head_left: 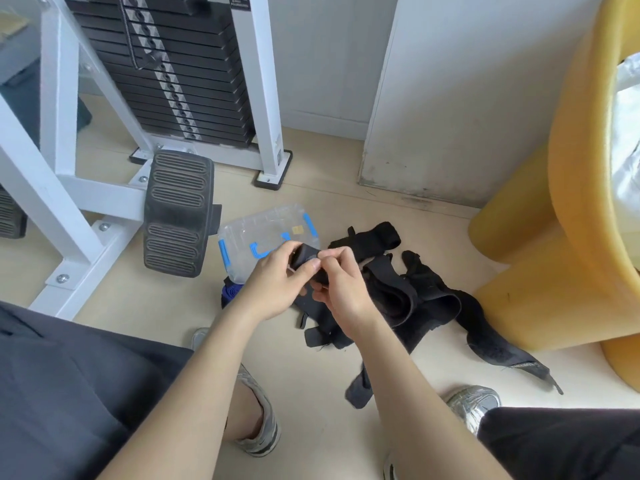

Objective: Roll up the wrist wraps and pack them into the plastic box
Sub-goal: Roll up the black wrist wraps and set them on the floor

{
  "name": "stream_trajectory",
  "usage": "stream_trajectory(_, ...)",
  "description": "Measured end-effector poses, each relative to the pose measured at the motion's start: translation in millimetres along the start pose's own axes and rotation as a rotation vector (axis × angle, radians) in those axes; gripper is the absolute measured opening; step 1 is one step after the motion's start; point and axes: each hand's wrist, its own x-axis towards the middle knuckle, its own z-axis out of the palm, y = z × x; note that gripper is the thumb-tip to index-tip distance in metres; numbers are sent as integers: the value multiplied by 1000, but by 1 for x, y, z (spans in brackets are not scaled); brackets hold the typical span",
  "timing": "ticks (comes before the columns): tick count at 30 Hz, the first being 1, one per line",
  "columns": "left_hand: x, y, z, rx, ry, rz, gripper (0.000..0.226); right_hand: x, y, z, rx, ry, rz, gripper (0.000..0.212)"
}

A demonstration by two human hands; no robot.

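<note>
Both hands hold one black wrist wrap (306,258) above the floor. My left hand (277,284) grips its partly rolled end, and my right hand (341,287) pinches the wrap beside it; the wrap's tail (358,388) hangs below my right forearm. A pile of loose black wraps (415,292) lies on the floor to the right of my hands. The clear plastic box (268,233) with blue clips sits on the floor just behind my hands, partly hidden by them. Whether anything lies inside the box is unclear.
A white weight machine (104,195) with a black weight stack and ribbed foot pad (178,213) stands at the left. A yellow chair (571,220) is at the right. A small blue object (231,293) lies by the box. My shoes (258,414) rest on the pale floor.
</note>
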Motion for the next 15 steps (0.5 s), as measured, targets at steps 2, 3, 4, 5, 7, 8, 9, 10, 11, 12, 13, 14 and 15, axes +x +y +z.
stream_trajectory(2,1,-15,-2,-21,-66,-20,9,4,16,5,-56,79,0,15)
stream_trajectory(3,3,-22,-3,15,-81,-19,10,6,24,7,-71,100,21,18)
stream_trajectory(4,4,-30,-3,71,-92,-25,11,7,34,7,-88,93,58,21)
stream_trajectory(5,4,-40,-3,121,-105,-41,14,9,43,6,-119,59,102,22)
stream_trajectory(7,1,-62,2,177,-136,-94,21,12,63,-4,-305,-23,190,21)
stream_trajectory(8,-2,-74,6,209,-125,-126,25,15,73,-12,-476,-50,209,20)
stream_trajectory(9,-5,-87,12,249,-90,-160,27,16,83,-23,-674,-62,208,19)
stream_trajectory(10,-9,-98,18,288,-36,-200,29,17,94,-35,-840,-66,208,19)
stream_trajectory(11,-12,-109,24,318,23,-247,28,17,103,-47,-988,-86,220,21)
stream_trajectory(12,-14,-118,29,339,78,-299,29,15,110,-58,-1124,-133,252,22)
stream_trajectory(13,-16,-126,33,356,116,-349,31,12,115,-66,-1206,-184,317,22)
stream_trajectory(14,-17,-133,37,370,135,-395,33,11,121,-76,-1265,-232,390,21)
stream_trajectory(15,-17,-139,39,380,142,-437,34,9,126,-84,-1319,-275,460,20)
